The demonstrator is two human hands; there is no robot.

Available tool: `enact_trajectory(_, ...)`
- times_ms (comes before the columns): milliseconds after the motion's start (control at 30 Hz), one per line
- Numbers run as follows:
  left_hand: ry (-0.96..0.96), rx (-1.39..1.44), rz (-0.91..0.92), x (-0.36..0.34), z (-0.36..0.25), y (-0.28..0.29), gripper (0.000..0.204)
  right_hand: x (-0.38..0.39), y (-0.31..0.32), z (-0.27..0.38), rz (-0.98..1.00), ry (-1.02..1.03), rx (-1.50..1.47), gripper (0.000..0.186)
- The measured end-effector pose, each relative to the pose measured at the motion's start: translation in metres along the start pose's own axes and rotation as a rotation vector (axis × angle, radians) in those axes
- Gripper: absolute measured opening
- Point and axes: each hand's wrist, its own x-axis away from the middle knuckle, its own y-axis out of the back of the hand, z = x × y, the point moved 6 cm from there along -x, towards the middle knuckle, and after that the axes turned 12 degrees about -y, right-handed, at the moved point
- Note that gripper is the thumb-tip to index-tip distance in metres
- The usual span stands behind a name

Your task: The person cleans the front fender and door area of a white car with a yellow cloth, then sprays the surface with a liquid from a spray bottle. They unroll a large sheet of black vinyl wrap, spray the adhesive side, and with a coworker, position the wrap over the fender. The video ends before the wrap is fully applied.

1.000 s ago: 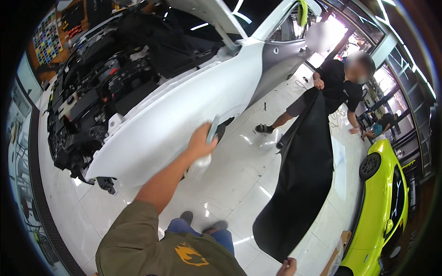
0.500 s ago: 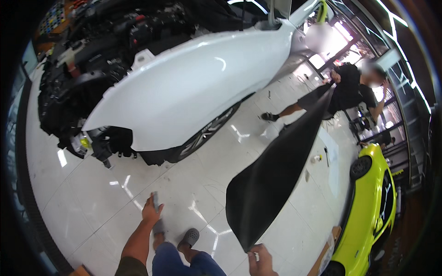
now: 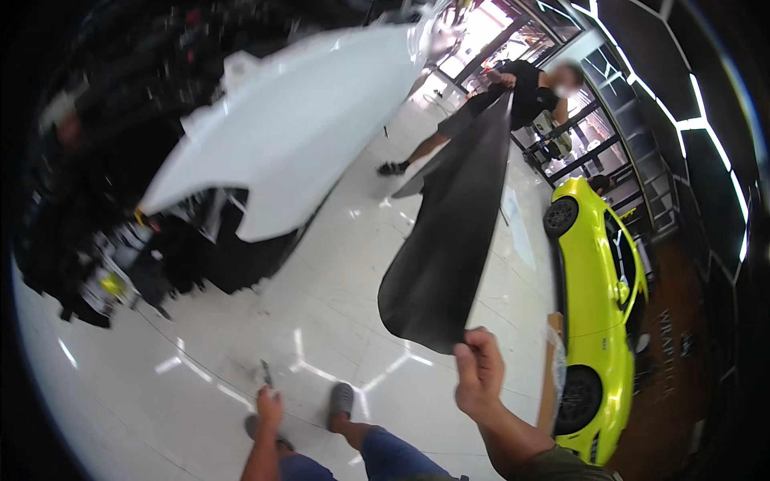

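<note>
My right hand (image 3: 480,373) is closed, its thumb and fingers pinching the near corner of a large black sheet of vinyl film (image 3: 449,240). The film hangs stretched and slightly twisted between me and a co-worker (image 3: 525,96) in dark clothes, whose hand grips its far end. Low over the floor, my left hand (image 3: 270,407) is wrapped round a small slim grey tool (image 3: 266,372); its exact kind is too small to make out. The white front fender (image 3: 297,120) of a car stands to the left of the film, apart from it.
Dark engine-bay parts (image 3: 112,144) lie exposed beyond the fender at left. A yellow-green car (image 3: 597,313) is parked at right, with a long cardboard piece (image 3: 552,369) beside it. Pale glossy floor tiles (image 3: 337,272) reflect the lights. A white sheet (image 3: 520,228) lies near the co-worker.
My right hand has risen and moved forward with the film's corner, and the film hangs broader. My left hand sits lower in view, still with the grey tool. My view has turned right.
</note>
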Motion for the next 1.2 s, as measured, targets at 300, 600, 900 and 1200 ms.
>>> enact_trajectory(300, -1.056, -0.111, -0.069, 0.033, -0.598, 0.261, 0.072, -0.038, -0.044, 0.186, 0.029, 0.357, 0.028, 0.011)
enact_trajectory(600, -0.807, -0.047, -0.480, 0.047, -0.602, 0.315, 0.020, -0.048, -0.033, 0.211, 0.703, 0.674, -0.463, 0.032)
enact_trajectory(900, -0.514, 0.444, -0.339, 0.059, -0.623, 0.337, 0.026, -0.086, -0.211, -0.114, 0.625, -1.408, -1.233, 0.065)
enact_trajectory(1200, -0.469, 0.753, -0.157, 0.022, -0.624, 0.376, 0.026, -0.120, -0.264, -0.072, 0.553, -1.153, -1.835, 0.042)
